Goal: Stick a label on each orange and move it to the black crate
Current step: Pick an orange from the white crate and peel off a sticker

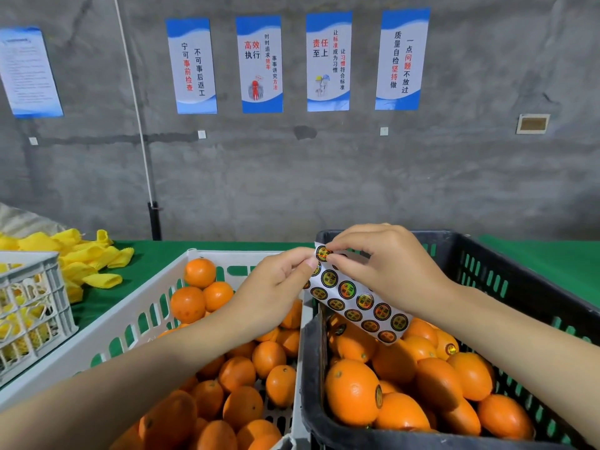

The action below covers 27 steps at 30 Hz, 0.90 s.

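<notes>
Reaching forward, left hand (276, 284) pinching the sticker sheet (355, 302) by its edge, right hand (389, 264) thumb and forefinger pinching a round label (324, 254), print unreadable, wall poster (259, 64) reads 高效执行.

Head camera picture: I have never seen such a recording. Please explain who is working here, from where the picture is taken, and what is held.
There is no machine here. A person works with bare hands, and the one camera sits on their head, looking forward and down. The left hand pinches a label sheet. The right hand pinches one round label at the sheet's top. Below, on a green table cover, a white crate holds plain oranges. A black crate holds oranges, some with a label showing. Yellow foam sleeves lie to the left.
</notes>
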Tool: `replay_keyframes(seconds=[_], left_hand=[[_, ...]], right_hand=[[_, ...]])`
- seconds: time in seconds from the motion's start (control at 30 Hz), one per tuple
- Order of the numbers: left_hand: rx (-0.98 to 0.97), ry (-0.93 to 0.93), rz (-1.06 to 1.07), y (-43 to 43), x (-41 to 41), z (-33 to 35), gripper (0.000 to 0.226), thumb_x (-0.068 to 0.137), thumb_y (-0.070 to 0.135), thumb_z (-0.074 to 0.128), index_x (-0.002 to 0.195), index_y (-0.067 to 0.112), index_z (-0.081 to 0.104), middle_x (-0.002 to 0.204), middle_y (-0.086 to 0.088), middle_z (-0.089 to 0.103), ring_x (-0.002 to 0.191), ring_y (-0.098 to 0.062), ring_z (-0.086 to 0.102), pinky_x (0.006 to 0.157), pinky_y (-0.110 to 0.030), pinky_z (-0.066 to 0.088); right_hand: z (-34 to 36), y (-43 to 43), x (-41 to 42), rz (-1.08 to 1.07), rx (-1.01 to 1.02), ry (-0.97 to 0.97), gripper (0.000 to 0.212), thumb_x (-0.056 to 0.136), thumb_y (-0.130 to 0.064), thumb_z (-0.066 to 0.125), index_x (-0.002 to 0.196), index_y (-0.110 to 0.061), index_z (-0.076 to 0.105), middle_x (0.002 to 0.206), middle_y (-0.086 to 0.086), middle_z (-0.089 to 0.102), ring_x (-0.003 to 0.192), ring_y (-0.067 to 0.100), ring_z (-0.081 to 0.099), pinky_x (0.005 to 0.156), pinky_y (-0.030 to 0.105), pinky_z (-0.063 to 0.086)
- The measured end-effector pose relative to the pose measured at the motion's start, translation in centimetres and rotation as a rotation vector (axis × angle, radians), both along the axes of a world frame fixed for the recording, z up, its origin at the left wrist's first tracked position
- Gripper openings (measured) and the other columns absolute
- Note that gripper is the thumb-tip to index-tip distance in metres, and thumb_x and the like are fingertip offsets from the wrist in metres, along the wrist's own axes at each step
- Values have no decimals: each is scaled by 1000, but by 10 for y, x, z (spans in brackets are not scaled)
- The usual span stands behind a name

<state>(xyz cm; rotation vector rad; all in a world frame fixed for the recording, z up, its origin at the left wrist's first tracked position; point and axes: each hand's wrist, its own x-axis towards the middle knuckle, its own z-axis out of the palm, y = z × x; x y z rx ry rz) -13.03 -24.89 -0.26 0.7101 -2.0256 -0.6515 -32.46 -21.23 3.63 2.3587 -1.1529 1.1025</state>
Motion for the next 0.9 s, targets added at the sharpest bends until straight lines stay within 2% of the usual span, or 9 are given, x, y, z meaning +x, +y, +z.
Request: replay_keyframes(seconds=[0.1, 0.2, 0.27, 0.4, 0.53, 0.6, 0.67, 0.8, 0.9], left_hand=[[-17, -10, 24, 0, 1, 0, 26, 106, 26, 45, 118, 28, 68, 102, 13, 72, 101, -5, 64, 85, -19, 50], [-38, 11, 41, 0, 2, 1, 24, 104, 23, 50, 115, 24, 71, 100, 16, 73, 97, -1, 65, 81, -13, 48], [-40, 21, 36, 1, 3, 2, 24, 103, 21, 51, 115, 23, 72, 102, 14, 74, 99, -3, 66, 82, -16, 50], [8, 10, -13, 3, 4, 1, 27, 105, 17, 48, 120, 23, 70, 112, 10, 74, 110, -6, 65, 94, -22, 51], [-1, -21, -13, 7, 5, 3, 34, 104, 12, 49, 115, 42, 62, 112, 27, 69, 108, 7, 62, 90, -9, 46], [-15, -62, 3, 6, 6, 1, 34, 104, 16, 50, 118, 47, 58, 111, 31, 68, 108, 9, 61, 90, -9, 45], [-17, -95, 10, 5, 6, -1, 33, 104, 23, 51, 125, 48, 55, 119, 28, 66, 116, 8, 57, 97, -13, 45], [-93, -153, 38, 9, 4, 0, 37, 97, 35, 49, 120, 64, 45, 115, 44, 57, 118, 14, 51, 94, -1, 38], [-167, -208, 63, 6, 5, -2, 39, 99, 30, 52, 129, 55, 46, 116, 29, 62, 110, 12, 54, 91, -5, 41]], right_hand=[[-1, 0, 0, -4, 34, 14, 20, 90, -28, 70, 105, -18, 78, 97, -5, 76, 88, 13, 69, 78, 41, 56], [-2, 0, 3, -36, 65, 41, 32, 91, -44, 62, 108, -22, 78, 97, -6, 76, 92, 12, 68, 83, 41, 53], [-2, 0, 4, -37, 92, 54, 36, 91, -49, 60, 110, -24, 77, 98, -7, 76, 95, 11, 66, 86, 40, 51], [0, -1, 3, -32, 127, 84, 31, 90, -40, 67, 114, -23, 75, 104, -6, 76, 98, 13, 66, 91, 44, 50], [-1, 0, 2, -35, 128, 98, 24, 92, -35, 64, 109, -24, 77, 96, -5, 76, 91, 15, 67, 87, 43, 50], [-1, 1, 2, -32, 138, 80, 27, 92, -37, 62, 110, -25, 77, 98, -6, 76, 92, 12, 67, 88, 42, 51], [-1, 1, 3, -34, 143, 76, 26, 92, -36, 62, 110, -25, 77, 100, -6, 76, 94, 12, 67, 89, 41, 51], [0, 2, 3, -35, 139, 78, 23, 92, -29, 64, 111, -25, 76, 106, -5, 76, 99, 12, 68, 94, 43, 49], [0, 2, 3, -47, 140, 105, 24, 92, -26, 62, 111, -24, 77, 106, -6, 76, 99, 13, 68, 94, 43, 49]])
